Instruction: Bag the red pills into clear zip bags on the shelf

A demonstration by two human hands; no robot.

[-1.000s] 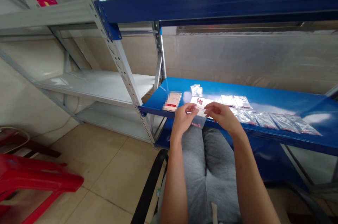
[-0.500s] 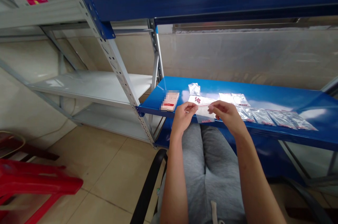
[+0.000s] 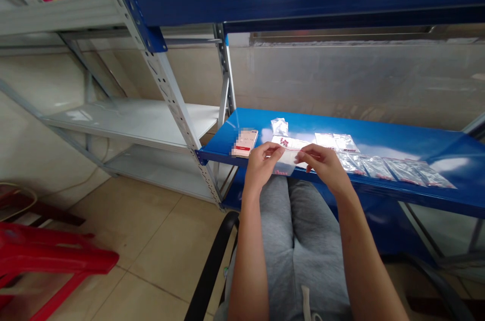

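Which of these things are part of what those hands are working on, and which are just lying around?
Part of the work:
left hand
right hand
clear plastic zip bag
clear plastic bags
blue steel shelf

Lying around:
blurred white-and-red packet
red plastic stool
pale grey metal shelving

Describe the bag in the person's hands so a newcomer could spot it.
On the blue steel shelf, look at its front edge. A clear plastic bag is pinched between the left hand and right hand. Unlike it, the other bags lie flat on the shelf.
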